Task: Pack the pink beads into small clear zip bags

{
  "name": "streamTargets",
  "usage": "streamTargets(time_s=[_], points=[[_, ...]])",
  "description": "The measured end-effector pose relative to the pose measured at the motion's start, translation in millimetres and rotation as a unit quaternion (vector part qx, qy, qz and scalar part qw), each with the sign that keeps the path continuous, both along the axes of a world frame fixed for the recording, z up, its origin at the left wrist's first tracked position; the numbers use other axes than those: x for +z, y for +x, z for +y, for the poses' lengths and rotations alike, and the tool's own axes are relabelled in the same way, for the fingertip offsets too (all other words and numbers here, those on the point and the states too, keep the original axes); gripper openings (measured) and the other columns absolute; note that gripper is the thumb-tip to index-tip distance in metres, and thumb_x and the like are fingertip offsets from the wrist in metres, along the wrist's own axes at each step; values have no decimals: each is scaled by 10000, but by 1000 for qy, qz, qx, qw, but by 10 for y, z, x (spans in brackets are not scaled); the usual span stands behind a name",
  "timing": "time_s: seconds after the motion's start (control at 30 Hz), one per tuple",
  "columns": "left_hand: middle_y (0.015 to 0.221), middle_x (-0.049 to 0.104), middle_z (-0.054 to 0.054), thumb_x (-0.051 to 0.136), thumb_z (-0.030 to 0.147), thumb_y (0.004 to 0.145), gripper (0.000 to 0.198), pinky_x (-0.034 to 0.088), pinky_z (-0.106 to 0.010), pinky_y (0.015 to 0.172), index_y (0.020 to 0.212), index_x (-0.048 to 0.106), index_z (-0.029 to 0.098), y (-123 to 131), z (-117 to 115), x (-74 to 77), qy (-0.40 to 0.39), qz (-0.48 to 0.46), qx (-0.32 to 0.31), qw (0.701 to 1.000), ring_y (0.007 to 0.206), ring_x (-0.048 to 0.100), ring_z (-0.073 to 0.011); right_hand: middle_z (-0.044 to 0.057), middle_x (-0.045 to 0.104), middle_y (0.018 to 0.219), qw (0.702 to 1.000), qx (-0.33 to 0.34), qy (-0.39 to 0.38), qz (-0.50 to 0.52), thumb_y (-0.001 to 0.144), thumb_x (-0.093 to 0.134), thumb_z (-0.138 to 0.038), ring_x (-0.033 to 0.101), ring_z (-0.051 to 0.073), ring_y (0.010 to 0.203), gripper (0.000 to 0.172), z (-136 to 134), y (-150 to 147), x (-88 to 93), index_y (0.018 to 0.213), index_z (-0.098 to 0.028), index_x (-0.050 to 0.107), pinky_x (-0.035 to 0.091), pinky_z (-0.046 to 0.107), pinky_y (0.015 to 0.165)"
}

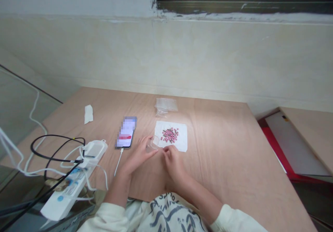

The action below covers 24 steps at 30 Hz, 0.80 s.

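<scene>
Clear plastic cup (153, 143) is in your left hand (137, 154), and the fingers close around it, so this hand is gripping. The cup is small and it lies tilted, with its long axis going from lower left to upper right. Its open end seems to point up and right, to the white paper sheet (171, 136) (the plastic is transparent, so this is not fully sure). Your right hand (173, 164) is just beside the cup, at the lower edge of the paper. Its fingertips (167, 149) are curled together, but I cannot tell if they pinch something small. Many pink beads (170, 135) lie in a heap on the paper. Nothing stands between the cup and the paper. Behind the paper is a clear plastic bag (165, 107). To the left of your hands are a phone (126, 132) with a white charging cable (119, 161), a tissue (88, 114), and a white power strip (69, 187) with black cables (57, 148), all on the wooden table (221, 138).
</scene>
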<state>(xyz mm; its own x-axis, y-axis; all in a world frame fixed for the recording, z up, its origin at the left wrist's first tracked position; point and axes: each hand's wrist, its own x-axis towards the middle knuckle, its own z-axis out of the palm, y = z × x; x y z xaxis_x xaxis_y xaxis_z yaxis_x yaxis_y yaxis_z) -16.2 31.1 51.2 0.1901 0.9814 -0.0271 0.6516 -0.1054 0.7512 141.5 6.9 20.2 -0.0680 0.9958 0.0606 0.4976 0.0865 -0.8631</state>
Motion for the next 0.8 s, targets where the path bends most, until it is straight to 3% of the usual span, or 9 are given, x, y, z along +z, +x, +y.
streamTargets(time_s=[0.1, 0.23, 0.4, 0.57, 0.67, 0.8], points=[[1108, 479, -73, 581, 312, 665, 489, 326, -359, 910, 1107, 403, 203, 162, -11, 22, -11, -25, -31, 999, 1063, 423, -207, 28, 556, 768, 997, -65, 19, 48, 750, 446, -205, 503, 153, 688, 66, 175, 139, 231, 776, -182, 503, 395, 272, 614], [1084, 488, -74, 569, 273, 672, 432, 339, -363, 895, 1071, 422, 194, 415, 21, -22, 3, -60, -39, 997, 1044, 438, -207, 25, 579, 733, 998, -14, 37, 52, 737, 485, -214, 506, 168, 722, 68, 260, 168, 394, 740, -196, 550, 395, 298, 659], [1081, 473, -106, 611, 244, 617, 499, 329, -403, 897, 1060, 399, 154, 625, 8, -103, 10, -69, 39, 997, 1051, 427, -236, 74, 529, 944, 996, -52, 76, 9, 722, 518, -252, 455, 211, 936, 109, 115, 246, 390, 781, -206, 598, 351, 372, 803], [1052, 494, -70, 575, 287, 669, 457, 358, -341, 884, 1068, 381, 179, 588, -46, 28, -26, -149, 9, 988, 1019, 459, -185, 54, 570, 747, 997, -31, 11, 74, 761, 454, -249, 521, 170, 736, 136, 88, 413, 364, 727, -174, 562, 415, 307, 666], [891, 558, -27, 466, 333, 754, 232, 416, -300, 799, 924, 485, 176, 515, -13, 137, -77, -192, -17, 978, 859, 536, -147, 39, 575, 703, 994, -27, -4, 110, 752, 468, -264, 531, 154, 685, 128, 109, 483, 399, 712, -168, 543, 418, 283, 644], [682, 544, 12, 476, 352, 745, 209, 462, -257, 650, 780, 525, 152, 495, 55, 208, -108, -233, -15, 966, 665, 546, -119, 12, 567, 659, 984, -51, -30, 171, 710, 522, -296, 536, 138, 633, 162, 118, 546, 409, 810, -168, 520, 424, 260, 607]])
